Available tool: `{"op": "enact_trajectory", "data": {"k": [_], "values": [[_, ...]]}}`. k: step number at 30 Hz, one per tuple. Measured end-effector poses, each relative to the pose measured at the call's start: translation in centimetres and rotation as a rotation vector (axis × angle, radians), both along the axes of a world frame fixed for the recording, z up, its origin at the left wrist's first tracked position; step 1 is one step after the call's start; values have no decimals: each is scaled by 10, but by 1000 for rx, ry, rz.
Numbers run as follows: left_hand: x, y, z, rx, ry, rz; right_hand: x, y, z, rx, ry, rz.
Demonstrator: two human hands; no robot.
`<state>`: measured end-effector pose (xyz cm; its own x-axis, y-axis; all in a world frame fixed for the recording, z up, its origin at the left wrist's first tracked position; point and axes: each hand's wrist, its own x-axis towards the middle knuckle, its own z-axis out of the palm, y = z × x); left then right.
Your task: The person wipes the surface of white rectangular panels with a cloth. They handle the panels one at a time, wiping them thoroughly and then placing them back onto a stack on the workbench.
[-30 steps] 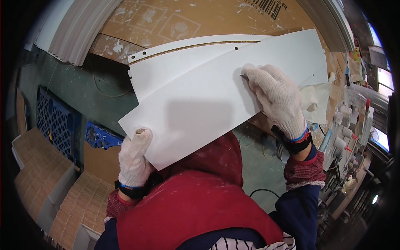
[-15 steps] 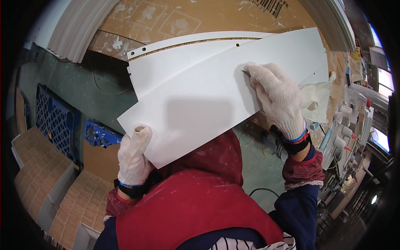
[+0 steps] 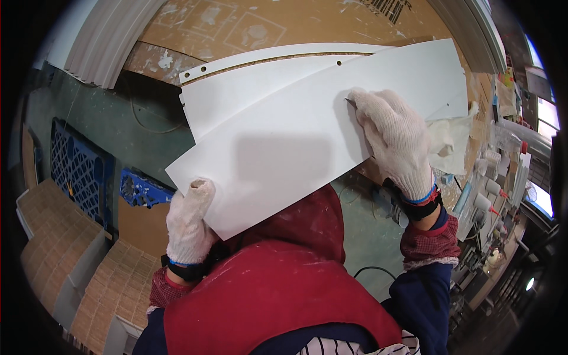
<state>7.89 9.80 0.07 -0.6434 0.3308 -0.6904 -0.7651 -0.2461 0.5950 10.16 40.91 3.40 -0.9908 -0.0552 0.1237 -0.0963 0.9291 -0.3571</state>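
A long white panel [image 3: 284, 130] lies slantwise in front of me, on top of a second white panel [image 3: 231, 89] that has holes along its far edge. My left hand [image 3: 192, 222], in a white knitted glove, grips the upper panel's near left corner, thumb on top and fingers hidden underneath. Over the right part of that panel, my gloved right hand [image 3: 393, 133] is closed. A small dark pointed tip [image 3: 350, 102] pokes out from its fingertips close to the white surface; the rest of that tool is hidden in the glove.
Under the panels is a brown cardboard-covered bench [image 3: 307, 23] with white smears. Stacked grey-white strips [image 3: 109, 50] stand at the far left. A blue plastic pallet [image 3: 80, 168] and stacked boards [image 3: 59, 222] are at left. Bottles [image 3: 491, 188] and a white cloth [image 3: 444, 142] lie at right.
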Motion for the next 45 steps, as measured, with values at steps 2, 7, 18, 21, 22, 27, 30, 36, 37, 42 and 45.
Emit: {"op": "enact_trajectory", "data": {"k": [2, 7, 18, 21, 22, 27, 30, 36, 37, 42, 45], "values": [[0, 2, 2, -46, -12, 38, -1, 1, 1, -15, 8, 30], [2, 6, 4, -59, -31, 101, -1, -2, 3, -18, -12, 5], [5, -5, -6, -275, 303, -124, 2, -3, 0, -3, -3, -23], [6, -14, -8, -716, 921, -606, 3, -1, -1, -14, 16, -9], [6, -12, -7, -556, 684, -453, 3, 1, -1, -24, 18, 9], [3, 4, 5, -84, -33, 109, 0, -1, 2, -39, -27, 0], [3, -13, -11, -733, 891, -654, 1, -2, 1, -13, -21, -26], [3, -2, -2, -110, 30, 12, -1, 2, 1, -61, -26, 29], [2, 1, 1, -102, 1, 43, -1, 1, 0, -70, -31, 4], [5, -2, -3, -58, 12, 27, -1, 2, 0, -42, 13, 41], [3, -2, 1, -145, -17, 19, -3, 3, 5, -29, -49, 54]]}}
